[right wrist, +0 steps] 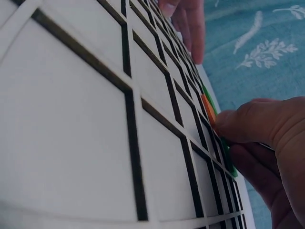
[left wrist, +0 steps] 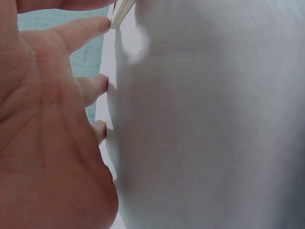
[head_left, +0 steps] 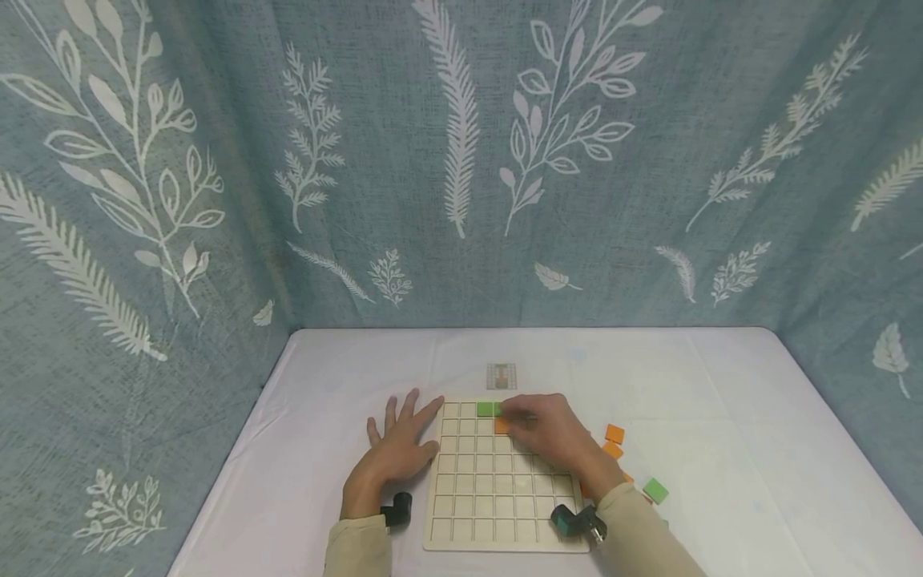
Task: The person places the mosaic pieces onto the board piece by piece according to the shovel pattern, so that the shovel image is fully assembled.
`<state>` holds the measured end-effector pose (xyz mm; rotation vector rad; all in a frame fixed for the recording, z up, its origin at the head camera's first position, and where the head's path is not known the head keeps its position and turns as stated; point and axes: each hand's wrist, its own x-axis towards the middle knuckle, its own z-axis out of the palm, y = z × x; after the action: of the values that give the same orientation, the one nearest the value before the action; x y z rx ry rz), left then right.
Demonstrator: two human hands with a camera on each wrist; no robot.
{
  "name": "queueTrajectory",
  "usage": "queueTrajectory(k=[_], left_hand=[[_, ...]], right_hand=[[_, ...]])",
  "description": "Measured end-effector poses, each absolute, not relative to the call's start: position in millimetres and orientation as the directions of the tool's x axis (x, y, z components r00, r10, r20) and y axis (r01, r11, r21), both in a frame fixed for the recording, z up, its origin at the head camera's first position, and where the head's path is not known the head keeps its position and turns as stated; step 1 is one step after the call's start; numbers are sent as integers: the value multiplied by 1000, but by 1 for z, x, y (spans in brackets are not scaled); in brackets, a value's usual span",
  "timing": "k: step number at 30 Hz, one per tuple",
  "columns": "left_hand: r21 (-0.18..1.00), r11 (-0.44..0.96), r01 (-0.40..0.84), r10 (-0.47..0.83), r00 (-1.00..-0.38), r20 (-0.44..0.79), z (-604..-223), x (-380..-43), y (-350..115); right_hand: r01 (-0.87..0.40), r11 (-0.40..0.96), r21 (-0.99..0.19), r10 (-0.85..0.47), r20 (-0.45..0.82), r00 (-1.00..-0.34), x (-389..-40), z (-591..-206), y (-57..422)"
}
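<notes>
A pale wooden grid board [head_left: 485, 507] lies on the white-covered table. My left hand [head_left: 395, 455] is spread along its left side, forefinger and thumb at the board's edge. In the left wrist view, the left palm [left wrist: 52, 129] and outstretched fingers show, holding nothing. My right hand [head_left: 551, 429] is over the upper part of the board, thumb and curled fingers at an orange square tile [head_left: 501, 425] in the second row. Green tiles [head_left: 486, 409] sit in the top row just behind it. The right wrist view shows the thumb against the orange tile [right wrist: 208, 107]; its far side is hidden.
A small printed pattern card [head_left: 501, 376] lies behind the board. Loose orange tiles [head_left: 614, 433] and a green tile [head_left: 655, 490] are scattered right of the board, partly under the right forearm. A leaf-patterned curtain [head_left: 461, 264] hangs behind the table.
</notes>
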<state>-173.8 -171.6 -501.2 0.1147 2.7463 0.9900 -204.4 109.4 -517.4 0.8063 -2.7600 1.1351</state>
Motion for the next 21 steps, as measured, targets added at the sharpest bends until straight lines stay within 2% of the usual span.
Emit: queueTrajectory(k=[8,16,21], left_hand=[[637,771,-5,142,-973,-180,-500,-172,-171],[639,769,-18,138,-972,-193,-503,-172,-172],[640,768,-20,135,-972,-192,-505,-172,-172]], right_hand=[[-519,593,-616,-458,272,-846,-205,-519,106],[-399,589,-703,-398,177,-900,-200,-506,118],[-380,558,-738,-397,164,-903,-199,-495,141]])
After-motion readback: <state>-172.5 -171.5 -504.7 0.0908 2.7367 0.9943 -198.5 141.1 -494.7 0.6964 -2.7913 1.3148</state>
